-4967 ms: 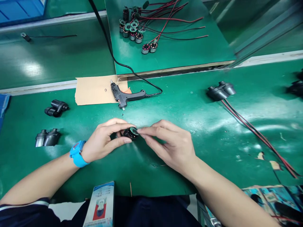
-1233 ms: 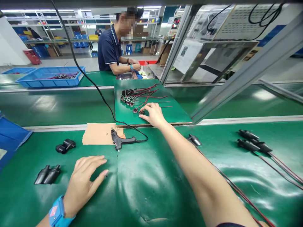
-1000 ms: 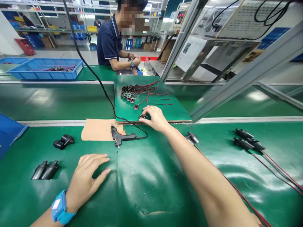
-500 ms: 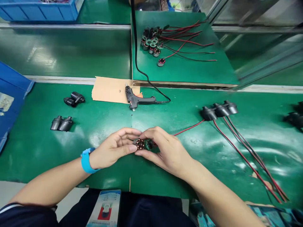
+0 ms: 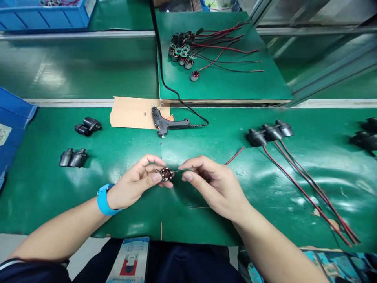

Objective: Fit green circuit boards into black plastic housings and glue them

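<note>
My left hand [image 5: 132, 185] is closed on a small round motor stator [image 5: 167, 174], its copper windings facing up between thumb and fingers. Just to the right, my right hand [image 5: 219, 186] pinches a thin green circuit board [image 5: 183, 170], seen almost edge-on. Fine leads seem to span the short gap from board to stator. A red wire [image 5: 235, 155] emerges behind my right hand, and a thin dark wire curves beneath it.
Beyond my hands a glue gun [image 5: 171, 124] lies on a cardboard piece [image 5: 129, 113]. Black housings [image 5: 73, 157] stand at left; more housings [image 5: 270, 133], with red wires, at right. Several wired stators [image 5: 182, 55] rest on a raised green board [image 5: 224, 88]. Blue bins [image 5: 44, 17] are at upper left.
My right hand has drawn slightly away from the stator and its fingers have come together on the circuit board, which has turned from face-up to edge-on. The view has shifted a little.
</note>
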A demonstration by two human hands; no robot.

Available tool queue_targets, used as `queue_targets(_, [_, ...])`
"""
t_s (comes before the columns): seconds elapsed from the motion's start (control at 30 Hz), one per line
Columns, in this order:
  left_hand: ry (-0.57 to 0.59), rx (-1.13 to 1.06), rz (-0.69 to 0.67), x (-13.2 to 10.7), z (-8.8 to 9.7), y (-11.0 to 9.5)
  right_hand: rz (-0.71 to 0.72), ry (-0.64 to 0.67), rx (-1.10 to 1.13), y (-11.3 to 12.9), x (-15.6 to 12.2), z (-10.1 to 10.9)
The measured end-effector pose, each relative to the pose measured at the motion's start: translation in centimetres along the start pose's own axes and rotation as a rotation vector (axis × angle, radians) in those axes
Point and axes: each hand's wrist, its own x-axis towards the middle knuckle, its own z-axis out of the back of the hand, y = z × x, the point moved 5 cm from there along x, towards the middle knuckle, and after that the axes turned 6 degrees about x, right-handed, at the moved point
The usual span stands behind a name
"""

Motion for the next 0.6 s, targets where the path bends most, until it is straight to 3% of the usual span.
queue_targets(0.13, [-0.026,-0.002,-0.067,0.0,0.0,-0.1,-0.173,-0.006,0.245,-1.1,-0.1,-0.7])
queue_targets(0.23, [-0.046,0.022,-0.113,0.0,0.1,-0.2,-0.19,-0.018,0.28,-1.4,-0.3,-0.8])
queue_targets(0.37, [-0.028,0.014,-0.09,-0.1,0.0,-0.1,0.067,-0.077,-0.021,0.0,-0.3,0.0])
queue_targets(0.5, [-0.03,-0.071,-0.016,-0.1,-0.2,0.1,0.379,-0.021,-0.199,1.7,-0.5,-0.1])
queue_targets(0.6, [-0.014,-0.135,0.028,-0.1,-0.3,0.2,0.447,0.041,-0.215,1.9,-0.7,-0.6])
